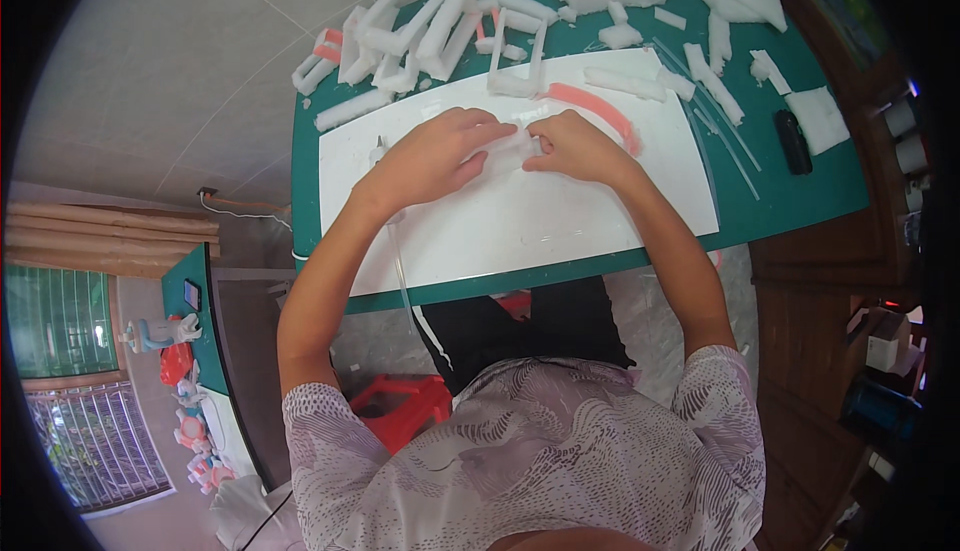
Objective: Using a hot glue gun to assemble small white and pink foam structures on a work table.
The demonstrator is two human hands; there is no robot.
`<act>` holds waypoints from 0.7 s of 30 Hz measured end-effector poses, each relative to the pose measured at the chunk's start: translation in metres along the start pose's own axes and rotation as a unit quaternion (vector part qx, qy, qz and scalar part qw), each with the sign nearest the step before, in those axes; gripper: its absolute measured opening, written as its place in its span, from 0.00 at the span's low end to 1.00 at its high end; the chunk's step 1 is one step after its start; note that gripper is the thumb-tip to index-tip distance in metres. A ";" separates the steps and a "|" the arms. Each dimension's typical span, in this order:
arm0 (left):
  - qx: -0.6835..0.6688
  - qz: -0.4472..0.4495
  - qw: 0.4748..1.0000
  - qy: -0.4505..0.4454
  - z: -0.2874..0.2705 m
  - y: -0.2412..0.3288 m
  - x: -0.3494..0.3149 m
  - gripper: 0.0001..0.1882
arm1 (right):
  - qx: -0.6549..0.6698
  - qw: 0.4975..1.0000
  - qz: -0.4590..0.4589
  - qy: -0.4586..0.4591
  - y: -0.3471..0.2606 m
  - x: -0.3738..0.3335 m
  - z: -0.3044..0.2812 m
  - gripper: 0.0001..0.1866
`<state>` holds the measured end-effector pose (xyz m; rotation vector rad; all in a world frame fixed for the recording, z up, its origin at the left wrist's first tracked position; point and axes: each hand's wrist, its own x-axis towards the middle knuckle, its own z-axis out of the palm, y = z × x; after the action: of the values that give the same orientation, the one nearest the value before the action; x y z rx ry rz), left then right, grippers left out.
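Forearms [325,281] angled inward, left hand [435,158] and right hand [577,147], palms down, grip 1 white piece [507,154].

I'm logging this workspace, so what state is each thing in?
Left hand: bent, touching the white piece
Right hand: pinching the piece
White piece: held, partly hidden
White board: flat on the green table
Pink strip: curved, on the board
Foam frames: heaped together
Black object: lying on the table
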<state>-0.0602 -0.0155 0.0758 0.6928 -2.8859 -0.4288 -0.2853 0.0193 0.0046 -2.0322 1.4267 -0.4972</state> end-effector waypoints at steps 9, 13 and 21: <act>0.053 0.001 0.999 -0.001 0.006 0.003 0.000 0.22 | -0.009 1.000 0.005 -0.013 -0.002 0.001 0.000 0.19; 0.057 -0.003 0.998 -0.004 0.006 0.006 0.002 0.22 | -0.014 1.000 -0.005 -0.003 0.000 0.000 0.001 0.19; 0.066 0.009 0.998 -0.006 0.014 0.004 0.002 0.22 | -0.013 1.000 -0.007 0.000 0.001 0.000 0.002 0.19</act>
<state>-0.0662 -0.0099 0.0636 0.6837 -2.9501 -0.2413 -0.2849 0.0196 0.0023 -2.0632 1.4277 -0.4875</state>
